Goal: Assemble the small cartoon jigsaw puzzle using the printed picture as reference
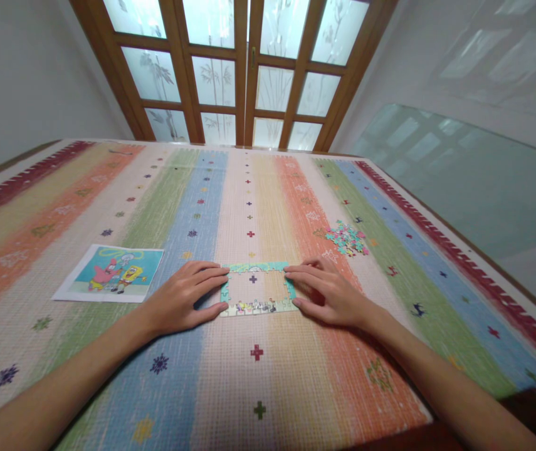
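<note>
A jigsaw puzzle border (257,307) of joined edge pieces lies flat on the striped tablecloth, forming a rectangle with the cloth showing through its middle. Around its left end, my left hand (185,293) has its fingers at the upper corner and its thumb at the lower one. My right hand (326,291) grips the right end the same way, fingers above and thumb below. To the left of my left hand lies a printed picture sheet (113,274) with cartoon characters. A pile of loose jigsaw pieces (346,239) rests beyond my right hand.
The striped tablecloth (258,376) covers a wide table. Wood-framed glass doors (244,75) stand past its far edge. On the right, a pale glass panel (465,175) leans by the wall.
</note>
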